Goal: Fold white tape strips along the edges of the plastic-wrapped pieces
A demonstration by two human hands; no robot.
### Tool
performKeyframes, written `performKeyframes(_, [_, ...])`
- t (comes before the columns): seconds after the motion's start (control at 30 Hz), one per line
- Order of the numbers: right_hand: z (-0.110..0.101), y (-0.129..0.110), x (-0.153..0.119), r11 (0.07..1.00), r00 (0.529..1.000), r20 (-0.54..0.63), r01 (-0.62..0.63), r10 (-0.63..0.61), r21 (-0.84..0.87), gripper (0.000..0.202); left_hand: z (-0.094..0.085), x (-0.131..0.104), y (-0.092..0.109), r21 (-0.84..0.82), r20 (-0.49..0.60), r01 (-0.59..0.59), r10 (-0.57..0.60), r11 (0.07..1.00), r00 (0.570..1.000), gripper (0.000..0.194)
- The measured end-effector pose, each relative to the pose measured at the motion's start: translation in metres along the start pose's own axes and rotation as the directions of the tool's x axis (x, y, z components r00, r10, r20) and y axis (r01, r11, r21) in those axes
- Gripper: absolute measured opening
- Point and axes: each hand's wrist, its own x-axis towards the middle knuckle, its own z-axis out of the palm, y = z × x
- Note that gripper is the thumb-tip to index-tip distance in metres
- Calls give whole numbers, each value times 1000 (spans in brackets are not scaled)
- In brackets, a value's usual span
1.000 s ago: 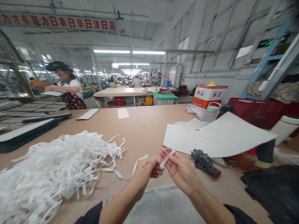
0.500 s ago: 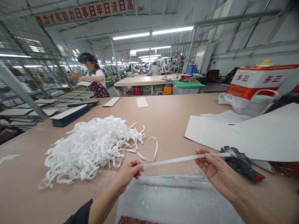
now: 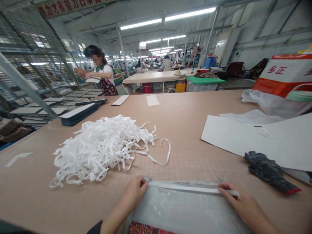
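Observation:
A white strip point(image 3: 182, 187) is stretched across the top edge of a clear plastic sheet or bag point(image 3: 185, 208). My left hand point(image 3: 136, 190) pinches its left end at the plastic's upper left corner. Near the upper right corner, my right hand point(image 3: 237, 198) is closed on the other end, and a short tail sticks out past the fingers. Patterned red and dark material point(image 3: 148, 228) shows at the plastic's lower edge. To the left lies a tangled heap of white strips point(image 3: 97, 149), with one loose strip point(image 3: 168, 152) curling out on its right.
A dark glove point(image 3: 270, 172) with a red cuff lies at right beside white board point(image 3: 255, 136). Behind are a plastic bag point(image 3: 263, 102) and an orange-white box point(image 3: 278, 74). Stacked panels point(image 3: 79, 114) stand back left. A person point(image 3: 99, 71) holds a panel beyond the table.
Both hands have moved down with the strip, from above the table beyond the plastic onto its top edge. The view has shifted, so the glove and box appear farther right.

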Motion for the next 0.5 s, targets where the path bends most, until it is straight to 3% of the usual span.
performKeyframes(0.27, [10,8,-4,994,996,-53,61,-66,-86,25,-5,8,8,175,56,-12,3,984,998,12])
performKeyframes(0.5, [2,3,-6,996,997,-32,67,-69,-55,25,-11,12,12,240,103,-16,-9,971,995,13])
